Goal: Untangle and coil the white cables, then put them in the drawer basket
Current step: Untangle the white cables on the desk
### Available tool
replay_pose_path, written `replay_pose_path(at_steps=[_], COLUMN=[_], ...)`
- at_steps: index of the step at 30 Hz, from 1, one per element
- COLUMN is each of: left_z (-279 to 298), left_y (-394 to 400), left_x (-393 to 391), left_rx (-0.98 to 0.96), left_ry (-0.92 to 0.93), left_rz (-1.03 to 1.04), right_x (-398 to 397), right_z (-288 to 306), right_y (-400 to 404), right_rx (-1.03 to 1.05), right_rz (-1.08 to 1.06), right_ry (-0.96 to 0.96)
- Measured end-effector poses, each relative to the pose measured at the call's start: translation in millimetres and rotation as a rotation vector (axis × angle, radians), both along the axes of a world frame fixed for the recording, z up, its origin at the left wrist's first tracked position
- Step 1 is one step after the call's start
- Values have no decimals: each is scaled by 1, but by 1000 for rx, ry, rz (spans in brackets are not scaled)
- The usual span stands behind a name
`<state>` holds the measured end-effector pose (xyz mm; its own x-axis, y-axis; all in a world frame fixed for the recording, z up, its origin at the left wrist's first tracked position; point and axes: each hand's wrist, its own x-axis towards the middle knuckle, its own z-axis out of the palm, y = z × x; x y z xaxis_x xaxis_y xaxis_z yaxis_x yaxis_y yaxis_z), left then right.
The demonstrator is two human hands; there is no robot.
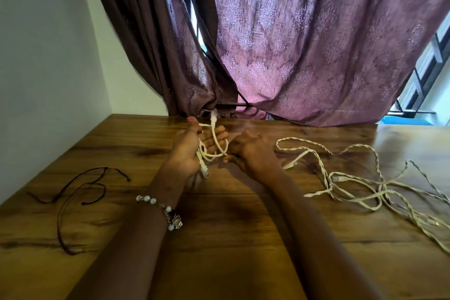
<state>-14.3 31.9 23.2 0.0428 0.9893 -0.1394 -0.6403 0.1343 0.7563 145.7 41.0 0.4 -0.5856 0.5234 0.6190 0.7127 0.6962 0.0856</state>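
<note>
A short white cable [214, 146] is looped across the palm of my left hand [192, 151], above the middle of the wooden table [219, 226]. One plug stands up past my fingers and the other hangs below my palm. My right hand [248, 153] is just right of it, back up, fingers curled, pinching a loop of the same cable. A tangle of white cables [353, 182], some twisted together, lies on the table to the right, apart from both hands. No drawer basket is in view.
A thin dark cord [73, 192] lies in loops on the left of the table. Purple patterned curtains [292, 44] hang along the far edge. A white wall is on the left, and a window with bars on the far right.
</note>
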Motion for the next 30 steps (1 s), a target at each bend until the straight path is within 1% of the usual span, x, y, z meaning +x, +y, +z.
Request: replay_pose_path(at_steps=[4,6,8,10,12,14,15,17,19,20,22,23,25,26,28,30], left_z=[-2,-2,-3,-3,-3,-3,-3,-3,-1,0,2,2,2,2,1,1], left_y=[1,2,3,3,2,0,-1,-3,-5,-7,-10,-11,-13,-14,-13,-14], left_x=[0,1,2,0,-3,-4,-3,1,5,5,5,5,8,12,18,21], left_rx=[24,63,93,77,71,83,86,93,95,87,61,53,51,46,7,-37], left_ry=[124,147,125,129,149,176,196,217,191,160,87,57,46,63,101,121], left_rz=[38,84,77,74,38,-34,-76,-147,-205,-233,-274,-286,-282,-264,-203,-149], right_x=[-3,-2,2,4,4,6,5,2,-4,-8,-14,-15,-17,-18,-24,-27], right_z=[-4,-4,-2,1,5,7,8,3,-5,-10,-13,-14,-19,-22,-27,-30], right_y=[1,3,1,-2,-5,-3,-2,-4,-5,-5,-8,-7,-2,-1,3,3], right_rx=[-49,-117,-250,-388,-517,-532,-531,-578,-594,-609,-659,-650,-546,-509,-509,-441], right_rz=[-25,24,122,180,186,207,212,272,349,382,400,371,254,202,124,53], right_ry=[-15,43,196,355,595,793,833,835,791,804,912,954,945,929,972,1011])
